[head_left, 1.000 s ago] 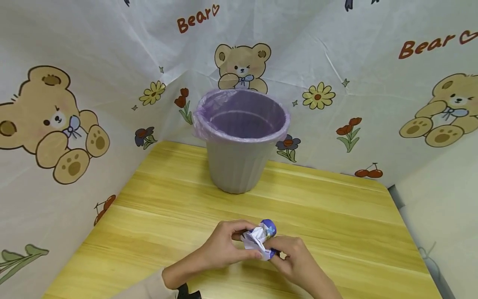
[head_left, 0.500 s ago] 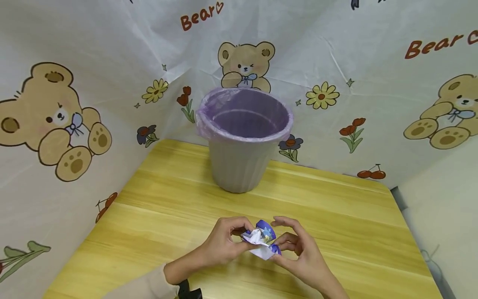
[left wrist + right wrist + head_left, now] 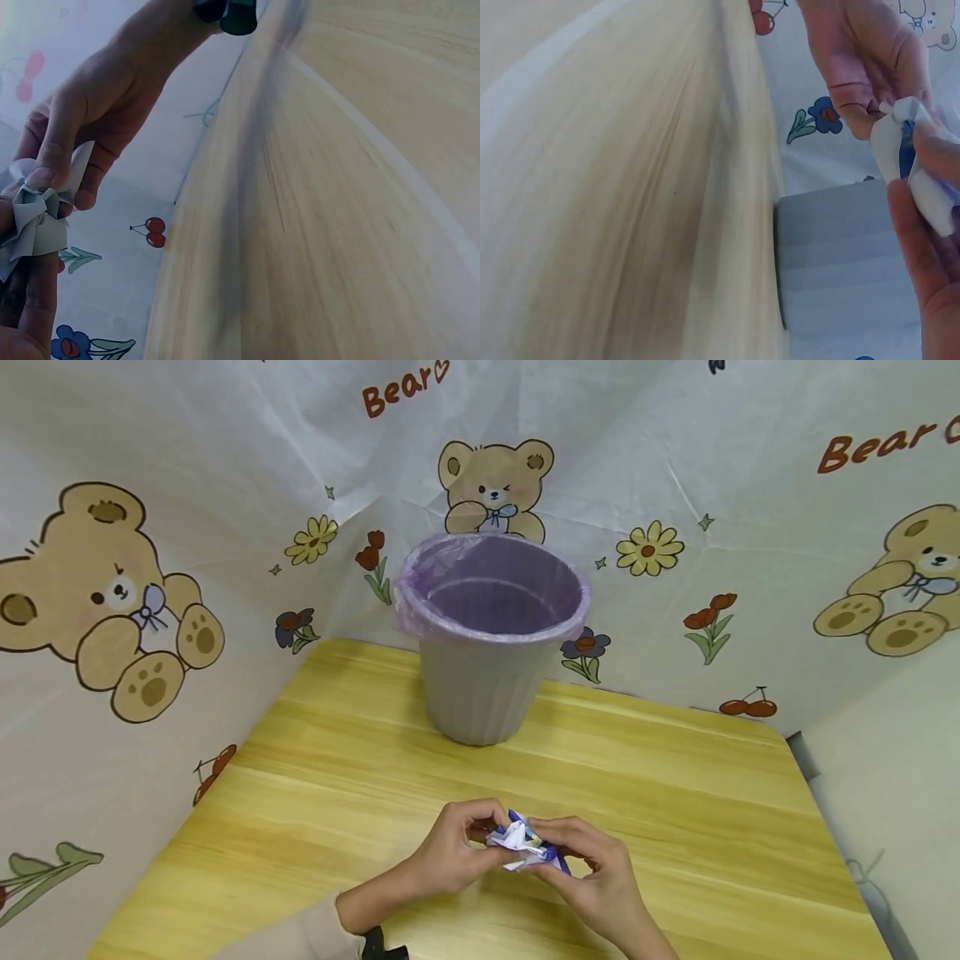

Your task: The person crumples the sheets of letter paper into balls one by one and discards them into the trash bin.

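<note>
In the head view, a crumpled blue-and-white paper wrapper [image 3: 517,837] is held between both hands, just above the near part of the table. My left hand [image 3: 450,852] pinches its white left side between thumb and fingers. The blue right side is gripped by my right hand [image 3: 603,864], thumb below and fingers on top. The left wrist view shows the folded white side of the wrapper [image 3: 37,229]; in the right wrist view a bit of blue shows between white folds of the wrapper [image 3: 922,184]. Fingers hide part of it.
A grey bin [image 3: 480,693] with a purple bag liner [image 3: 416,610] over its rim stands at the back of the wood-grain table [image 3: 337,785]. Behind the table hangs a white cloth [image 3: 247,568] printed with bears and flowers.
Half a second ago my right hand's fingers were lifted and spread beside the wrapper; now they press on it. The wrapper looks more squeezed together. My left hand keeps its hold.
</note>
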Demonstrator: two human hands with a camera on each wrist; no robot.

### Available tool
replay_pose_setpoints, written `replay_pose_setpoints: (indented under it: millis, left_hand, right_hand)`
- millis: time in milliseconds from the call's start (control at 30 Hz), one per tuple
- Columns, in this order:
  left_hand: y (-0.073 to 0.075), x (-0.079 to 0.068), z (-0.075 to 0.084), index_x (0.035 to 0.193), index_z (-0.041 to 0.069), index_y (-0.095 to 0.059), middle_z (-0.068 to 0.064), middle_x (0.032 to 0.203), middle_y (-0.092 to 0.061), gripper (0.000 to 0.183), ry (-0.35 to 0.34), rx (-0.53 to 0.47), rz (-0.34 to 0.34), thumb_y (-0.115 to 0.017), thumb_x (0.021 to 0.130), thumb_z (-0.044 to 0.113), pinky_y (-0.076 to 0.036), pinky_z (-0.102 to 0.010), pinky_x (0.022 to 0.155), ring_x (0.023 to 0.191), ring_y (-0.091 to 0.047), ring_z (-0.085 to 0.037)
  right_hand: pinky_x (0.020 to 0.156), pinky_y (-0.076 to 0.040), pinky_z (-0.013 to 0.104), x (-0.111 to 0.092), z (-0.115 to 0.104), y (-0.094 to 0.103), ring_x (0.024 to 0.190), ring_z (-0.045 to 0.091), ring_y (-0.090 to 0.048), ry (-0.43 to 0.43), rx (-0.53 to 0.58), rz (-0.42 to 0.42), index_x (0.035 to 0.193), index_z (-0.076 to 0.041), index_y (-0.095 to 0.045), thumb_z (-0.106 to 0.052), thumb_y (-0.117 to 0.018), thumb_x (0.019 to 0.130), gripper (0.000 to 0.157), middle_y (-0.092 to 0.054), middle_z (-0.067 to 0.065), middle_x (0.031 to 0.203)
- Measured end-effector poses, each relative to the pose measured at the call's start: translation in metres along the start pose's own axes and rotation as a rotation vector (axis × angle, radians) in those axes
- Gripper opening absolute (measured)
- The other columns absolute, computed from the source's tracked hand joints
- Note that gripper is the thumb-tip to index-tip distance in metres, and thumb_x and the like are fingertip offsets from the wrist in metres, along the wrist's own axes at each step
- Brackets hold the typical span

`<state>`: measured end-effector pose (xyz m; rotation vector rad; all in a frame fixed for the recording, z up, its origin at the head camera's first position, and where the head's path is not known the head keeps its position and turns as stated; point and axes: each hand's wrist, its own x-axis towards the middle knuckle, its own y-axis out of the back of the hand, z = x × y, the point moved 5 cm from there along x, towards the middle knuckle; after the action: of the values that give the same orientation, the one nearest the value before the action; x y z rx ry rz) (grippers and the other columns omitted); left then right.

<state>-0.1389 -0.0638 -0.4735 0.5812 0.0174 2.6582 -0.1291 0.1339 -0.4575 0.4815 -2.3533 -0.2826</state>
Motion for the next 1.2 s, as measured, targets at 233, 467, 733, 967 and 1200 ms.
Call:
replay_pose_setpoints:
  millis: [233, 467, 733, 967, 1200]
  left_hand:
    - [0.0, -0.002, -0.002, 0.097, 0.011, -0.074, -0.011, 0.096, -0.077, 0.011, -0.009, 0.058, -0.023, -0.084, 0.095, 0.013, -0.068, -0.031, 0.075, 0.091, -0.071, 0.0]
    - [0.008, 0.002, 0.009, 0.127, 0.013, -0.072, -0.004, 0.114, -0.075, 0.039, -0.224, 0.307, 0.045, -0.088, 0.091, 0.012, -0.064, -0.022, 0.081, 0.097, -0.072, -0.007]
    - [0.008, 0.002, 0.034, 0.136, 0.005, -0.071, -0.009, 0.131, -0.076, 0.06, -0.76, 0.838, 0.112, -0.094, 0.084, 0.022, -0.062, -0.026, 0.1, 0.116, -0.075, -0.019]
    - [0.002, -0.005, 0.029, 0.15, -0.002, -0.059, -0.013, 0.144, -0.071, 0.061, -0.683, 0.915, 0.096, -0.078, 0.101, 0.028, -0.063, -0.029, 0.101, 0.122, -0.075, -0.021]
    - [0.004, -0.012, 0.032, 0.147, -0.013, -0.056, -0.017, 0.136, -0.073, 0.077, -0.699, 0.859, 0.029, -0.087, 0.093, 0.032, -0.062, -0.023, 0.101, 0.115, -0.076, -0.02]
  right_hand:
    - [0.072, -0.063, 0.018, -0.008, 0.003, -0.003, 0.086, 0.013, -0.077, 0.115, 0.039, 0.021, 0.098, -0.002, -0.08, 0.018, -0.086, 0.077, 0.03, -0.079, 0.011, 0.094]
    - [0.067, -0.062, 0.016, -0.006, 0.003, 0.005, 0.076, 0.011, -0.073, 0.11, -0.07, 0.002, 0.096, -0.005, -0.079, 0.012, -0.084, 0.084, 0.022, -0.077, 0.008, 0.092]
    - [0.076, -0.063, 0.015, 0.0, 0.0, 0.019, 0.083, 0.009, -0.076, 0.126, -0.162, 0.089, 0.094, -0.006, -0.078, 0.016, -0.088, 0.076, 0.03, -0.078, 0.006, 0.091]
    - [0.07, -0.064, 0.019, 0.006, -0.007, 0.007, 0.078, 0.01, -0.075, 0.102, -0.084, 0.1, 0.094, -0.005, -0.078, 0.008, -0.086, 0.084, 0.018, -0.076, 0.012, 0.085]
    - [0.066, -0.062, 0.018, 0.009, -0.02, -0.007, 0.072, 0.011, -0.068, 0.135, 0.056, 0.066, 0.09, -0.001, -0.073, 0.023, -0.084, 0.075, 0.03, -0.068, 0.009, 0.081]
